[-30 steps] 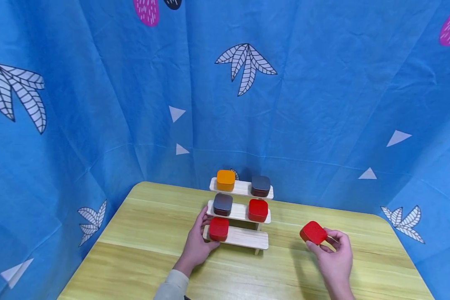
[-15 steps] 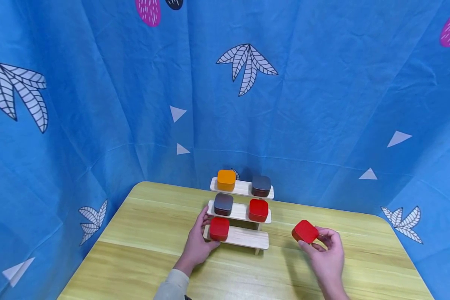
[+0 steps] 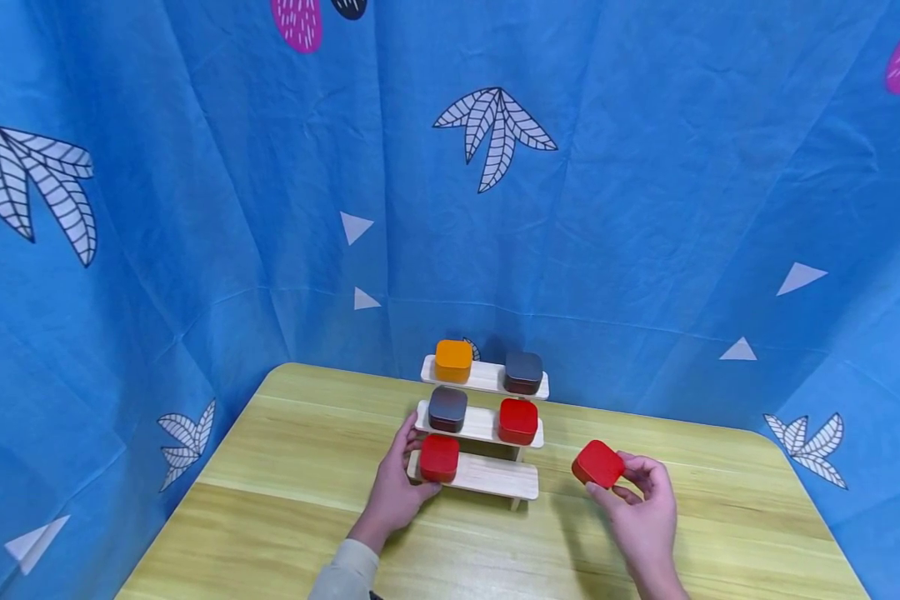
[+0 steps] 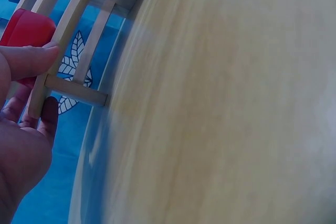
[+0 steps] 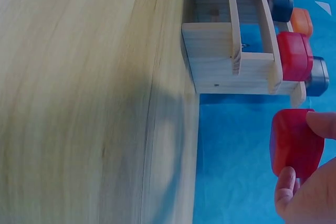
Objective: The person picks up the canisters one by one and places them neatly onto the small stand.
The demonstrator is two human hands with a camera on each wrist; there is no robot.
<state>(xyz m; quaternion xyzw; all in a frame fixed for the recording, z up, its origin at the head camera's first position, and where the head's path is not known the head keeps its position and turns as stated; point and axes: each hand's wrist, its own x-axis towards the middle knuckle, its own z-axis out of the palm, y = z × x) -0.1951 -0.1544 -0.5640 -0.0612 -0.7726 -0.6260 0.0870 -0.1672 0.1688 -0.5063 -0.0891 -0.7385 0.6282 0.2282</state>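
A small wooden three-step display rack stands on the table. My left hand grips the left end of its lowest step, thumb in front beside a red box and fingers behind and below. In the left wrist view the thumb lies close to that red box; whether they touch I cannot tell. To the right of the rack, my right hand pinches another rounded-square red box between thumb and fingers, raised above the table and tilted. The right wrist view shows this held red box apart from the rack.
On the middle step sit a dark grey box at left and a red box at right. The top step bears an orange box and a dark grey box. Behind the wooden table hangs a blue patterned cloth.
My right hand has carried the held red box leftward, closer to the rack. The left hand keeps its grip on the lowest step, and the rack stays in place.
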